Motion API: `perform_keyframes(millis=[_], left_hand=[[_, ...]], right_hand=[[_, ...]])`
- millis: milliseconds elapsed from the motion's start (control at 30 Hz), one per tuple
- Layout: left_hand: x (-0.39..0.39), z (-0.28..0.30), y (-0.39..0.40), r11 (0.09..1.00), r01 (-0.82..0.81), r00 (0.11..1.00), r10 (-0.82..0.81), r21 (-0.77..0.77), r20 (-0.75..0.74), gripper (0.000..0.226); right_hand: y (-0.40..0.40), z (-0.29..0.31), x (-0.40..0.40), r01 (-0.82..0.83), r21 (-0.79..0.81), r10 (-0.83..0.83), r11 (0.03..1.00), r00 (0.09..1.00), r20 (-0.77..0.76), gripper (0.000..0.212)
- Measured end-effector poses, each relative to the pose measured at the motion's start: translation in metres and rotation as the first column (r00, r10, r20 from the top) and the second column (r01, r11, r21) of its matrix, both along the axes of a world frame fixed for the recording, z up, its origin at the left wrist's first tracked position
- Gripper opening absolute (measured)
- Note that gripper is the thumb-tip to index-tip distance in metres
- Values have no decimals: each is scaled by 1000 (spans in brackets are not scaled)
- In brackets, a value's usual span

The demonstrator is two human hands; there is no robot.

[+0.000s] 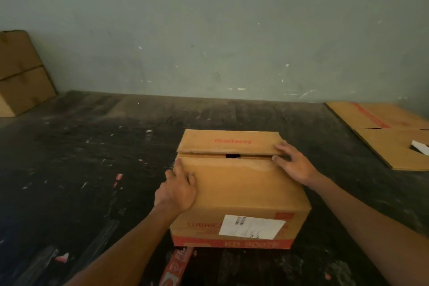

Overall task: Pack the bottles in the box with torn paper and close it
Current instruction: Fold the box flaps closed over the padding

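Cardboard box [241, 190] dead centre on the dark, scuffed tabletop [92, 146], both top flaps folded down. Far flap [229, 141] with red lettering, near flap [241, 183] plain brown, a thin slit between them with a small dark gap at mid-seam. Not fully flush, then. White shipping label [251, 226] stuck on the near side, over red print, with a red band along the bottom edge. Bottles and torn paper out of sight under the flaps.

Left hand [177, 189] down on the near flap's left corner, fingers loosely bent over the box edge, pressing rather than gripping anything. Right hand [293, 161] flat across the seam at the right end, fingers stretched out straight, fingertips on the far flap, thumb along the slit. Nothing held in either hand.

Strip of red printed tape [177, 264] poking out from beneath the box at the near edge. Small red-and-white scraps [119, 176] scattered to the left on the tabletop. Flattened cardboard sheet [390, 132] off to the right, well apart from the box, a small white piece [420, 147] lying on it. Stacked brown cartons [21, 72] at far left against the pale green wall [209, 30].
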State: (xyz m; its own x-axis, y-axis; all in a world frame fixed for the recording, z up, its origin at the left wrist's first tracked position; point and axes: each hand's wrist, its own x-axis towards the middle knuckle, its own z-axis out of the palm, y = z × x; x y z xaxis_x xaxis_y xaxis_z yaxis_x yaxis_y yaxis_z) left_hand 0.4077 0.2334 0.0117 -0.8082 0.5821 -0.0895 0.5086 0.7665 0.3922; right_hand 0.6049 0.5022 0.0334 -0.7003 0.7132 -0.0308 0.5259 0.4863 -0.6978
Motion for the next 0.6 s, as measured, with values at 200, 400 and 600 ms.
perform_keyframes(millis=[200, 400, 600], left_hand=[[-19, 9, 6, 994, 104, 992, -105, 20, 63, 71], [-34, 8, 17, 988, 146, 984, -150, 41, 93, 63], [-36, 8, 19, 988, 152, 984, -154, 31, 90, 62]], right_hand=[[-29, -13, 0, -68, 124, 20, 990, 935, 354, 73], [-46, -10, -4, -13, 165, -51, 986, 925, 376, 72], [-49, -9, -6, 1, 210, -89, 978, 907, 411, 71]])
